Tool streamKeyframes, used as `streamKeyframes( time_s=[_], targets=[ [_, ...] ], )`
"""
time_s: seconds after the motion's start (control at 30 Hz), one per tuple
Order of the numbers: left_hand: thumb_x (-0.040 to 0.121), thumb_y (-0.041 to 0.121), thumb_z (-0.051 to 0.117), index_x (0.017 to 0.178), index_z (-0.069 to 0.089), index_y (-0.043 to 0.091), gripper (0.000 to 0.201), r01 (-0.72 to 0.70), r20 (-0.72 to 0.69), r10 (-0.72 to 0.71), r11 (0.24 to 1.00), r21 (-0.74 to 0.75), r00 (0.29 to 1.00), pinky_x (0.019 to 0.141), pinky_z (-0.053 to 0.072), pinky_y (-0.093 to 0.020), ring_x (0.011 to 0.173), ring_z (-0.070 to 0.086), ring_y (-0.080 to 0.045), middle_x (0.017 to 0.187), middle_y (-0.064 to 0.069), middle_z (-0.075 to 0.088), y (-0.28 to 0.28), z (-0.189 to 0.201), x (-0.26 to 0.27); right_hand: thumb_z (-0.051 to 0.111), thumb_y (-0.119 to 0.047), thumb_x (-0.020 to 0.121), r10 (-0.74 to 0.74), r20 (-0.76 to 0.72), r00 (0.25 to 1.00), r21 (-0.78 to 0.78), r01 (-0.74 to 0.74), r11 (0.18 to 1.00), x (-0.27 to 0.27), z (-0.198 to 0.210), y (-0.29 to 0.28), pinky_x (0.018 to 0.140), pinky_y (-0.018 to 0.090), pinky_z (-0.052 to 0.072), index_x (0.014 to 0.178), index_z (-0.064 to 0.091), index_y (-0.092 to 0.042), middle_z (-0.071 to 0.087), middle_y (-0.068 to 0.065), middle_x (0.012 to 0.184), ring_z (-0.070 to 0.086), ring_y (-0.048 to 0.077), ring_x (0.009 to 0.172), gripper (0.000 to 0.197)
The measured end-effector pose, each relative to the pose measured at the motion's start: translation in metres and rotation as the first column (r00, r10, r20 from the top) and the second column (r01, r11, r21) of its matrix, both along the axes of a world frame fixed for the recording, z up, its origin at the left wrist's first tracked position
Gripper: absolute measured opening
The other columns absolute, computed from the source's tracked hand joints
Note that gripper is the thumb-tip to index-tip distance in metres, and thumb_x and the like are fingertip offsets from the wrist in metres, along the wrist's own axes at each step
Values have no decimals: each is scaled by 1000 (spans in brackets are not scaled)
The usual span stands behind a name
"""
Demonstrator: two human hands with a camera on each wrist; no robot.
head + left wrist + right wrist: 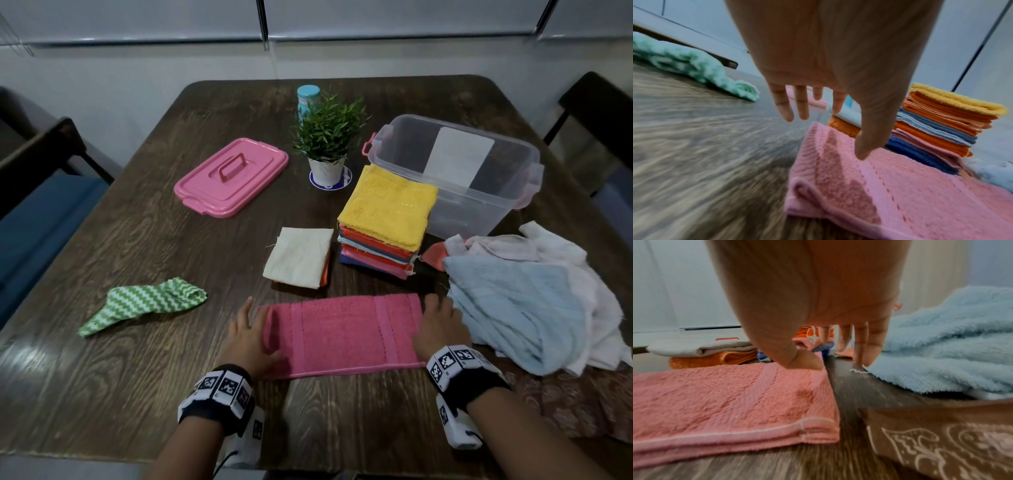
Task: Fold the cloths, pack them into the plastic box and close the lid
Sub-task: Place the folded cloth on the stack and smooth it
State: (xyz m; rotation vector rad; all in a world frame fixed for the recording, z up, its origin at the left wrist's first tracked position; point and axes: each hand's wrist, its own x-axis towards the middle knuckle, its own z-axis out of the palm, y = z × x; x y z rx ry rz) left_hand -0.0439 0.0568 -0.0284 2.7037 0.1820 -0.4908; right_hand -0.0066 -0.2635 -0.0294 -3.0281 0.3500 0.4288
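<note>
Your left hand (247,337) sits at the left end of the pink towel (342,334), fingers straight and spread, thumb reaching over the towel's edge; it grasps nothing. Your right hand (442,325) is at the towel's right end, fingers extended downward, thumb tip touching the towel's far right corner and holding nothing (the wrist view shows the fingertips down beside the light blue cloth (513,308)). The towel lies flat near the front of the wooden table (137,240), folded into a long strip.

Behind it stand 2 folded stacks: a small one topped by a cream cloth (298,257), and a taller one topped by a yellow cloth (388,207). The clear plastic box (455,171) stands open just beyond the tall stack, its pink lid (231,176) well apart to the left. A green zigzag cloth (144,303) lies crumpled to your left.
</note>
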Motion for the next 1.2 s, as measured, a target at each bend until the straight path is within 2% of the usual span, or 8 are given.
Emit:
streamKeyframes(
  time_s=[0.1,0.2,0.37,0.57,0.77,0.93,1.03,1.2],
  targets=[
    [83,42,66,151,16,31,85,87,47,-90,994,65,995,115,25,-40,141,17,-26,157,1,6,-16,-2,5,50,-20,87,232,119,965,-63,-226,972,2,0,6,92,32,41,137,32,-16,33,9,133,40,25,116,53],
    [83,44,66,152,14,30,88,151,-24,-150,987,58,988,117,19,-42,144,10,-27,157,2,9,-30,-15,3,48,-21,91,374,7,927,-32,-374,927,0,-7,13,99,34,40,140,33,-16,27,11,146,36,26,124,51],
    [81,46,66,151,7,35,92,174,-28,-174,985,17,984,117,21,-48,145,5,-24,158,6,8,-30,-31,-3,46,-32,92,355,-60,933,-20,-357,934,-14,-20,6,98,34,40,142,29,-21,24,8,150,36,24,125,54],
    [81,47,67,152,7,32,95,175,-57,-176,984,-17,983,118,14,-43,146,3,-21,159,9,1,-26,-30,3,45,-39,89,334,-86,939,-65,-340,938,-18,-19,3,102,35,36,142,27,-20,24,7,150,34,24,127,59],
    [82,47,63,152,5,32,92,218,-3,-218,976,26,976,119,15,-47,144,8,-22,157,7,5,-38,-30,1,52,-44,89,307,-188,933,-159,-337,928,-13,-9,20,112,48,21,144,23,-17,22,13,152,26,33,134,68],
    [93,39,48,151,16,28,66,358,159,-361,932,48,919,119,17,-38,141,17,-16,156,6,17,-66,-26,10,46,-15,92,516,-91,852,53,-513,857,-1,3,55,119,45,13,150,17,-14,6,8,159,11,30,145,65],
    [99,38,40,153,6,20,67,443,109,-448,894,72,887,117,2,-34,147,3,-18,161,3,4,-88,-28,21,37,-16,98,589,-109,801,164,-570,805,6,-3,75,121,40,6,154,6,-13,-8,3,162,-3,23,149,63],
    [99,46,34,151,-13,18,76,455,-77,-450,887,76,890,114,-14,-39,146,-19,-19,151,5,-28,-98,-45,27,13,-56,98,590,-265,763,156,-570,807,7,-26,79,113,37,-14,146,-23,-14,-35,1,148,-23,20,144,73]
  ],
)
